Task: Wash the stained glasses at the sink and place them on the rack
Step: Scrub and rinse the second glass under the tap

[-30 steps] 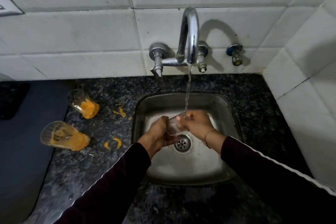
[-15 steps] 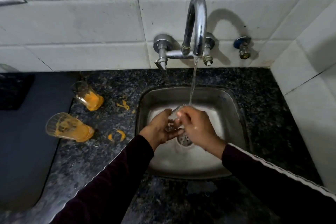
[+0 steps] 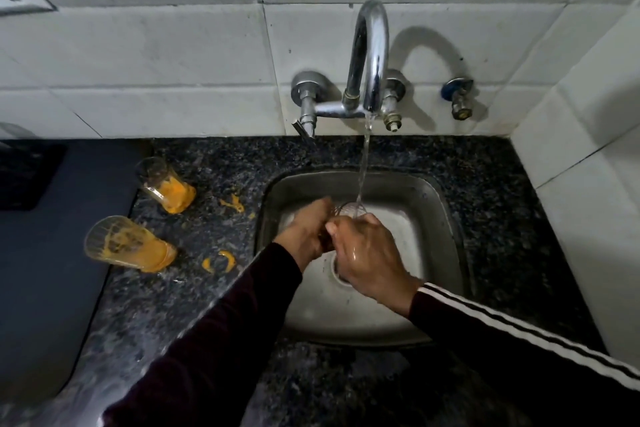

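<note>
Both hands over the steel sink (image 3: 446, 218), clamped on one clear glass (image 3: 348, 210) under the stream from the tap (image 3: 369, 55). Left hand (image 3: 308, 229) wraps the glass from the left, right hand (image 3: 367, 253) curls round it from the right, fingers wet. Only the rim shows between the hands, mouth tilted toward the far side, water running onto it; the rest is hidden.

Two more stained glasses on the dark bench (image 3: 485, 177), left of the sink, both lying on their sides with orange residue inside: far glass (image 3: 166, 185), near glass (image 3: 128, 244). Orange smears (image 3: 218, 262) on the bench between them and the sink. Dark mat (image 3: 52, 253) at far left. No rack in view.

Handling, judged: glass is light, rigid, breakable, and slippery when wet. Best held round the body with fingers wrapped, not by the rim. Steel basin is hard, so a drop could chip it. Tipped glasses could roll; take them mid-body.
</note>
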